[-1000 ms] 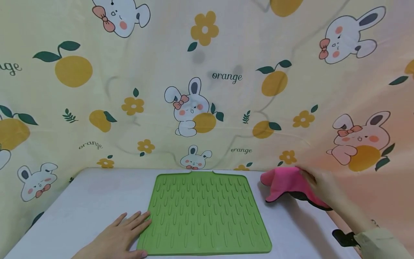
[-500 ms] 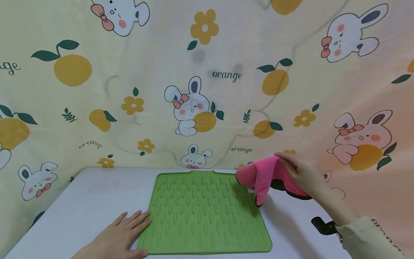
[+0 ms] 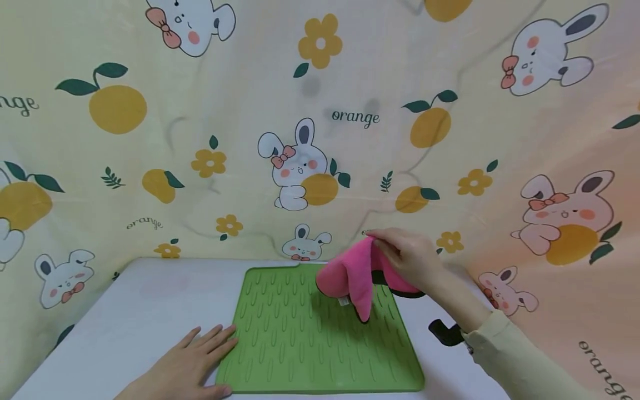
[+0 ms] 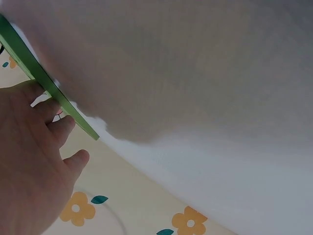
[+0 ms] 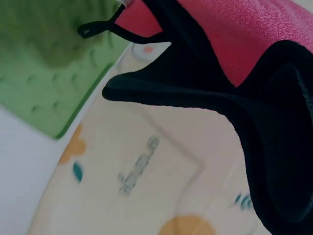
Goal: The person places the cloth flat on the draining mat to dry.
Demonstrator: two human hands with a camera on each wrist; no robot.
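My right hand (image 3: 414,260) pinches a pink cloth (image 3: 358,278) by its top, so it hangs in folds over the right part of a green ridged mat (image 3: 280,350). The cloth has dark edging, and a small white tag shows underneath. In the right wrist view, the cloth (image 5: 244,29) shows a fuzzy pink face, a dark underside and a black loop (image 5: 94,29); the right hand is out of that picture. My left hand (image 3: 185,364) lies with fingers extended at the mat's left edge. The left wrist view shows these fingertips along the mat's green side (image 4: 49,84).
The mat lies on a white table (image 3: 140,311). Behind it hangs a pale yellow curtain (image 3: 280,83) printed with rabbits and oranges. A black strap piece (image 3: 446,332) sticks out by my right sleeve (image 3: 515,350).
My right hand has carried the pink cloth leftward from the table's right side to over the mat, and it hangs more gathered now. My left hand has stayed at the mat's edge.
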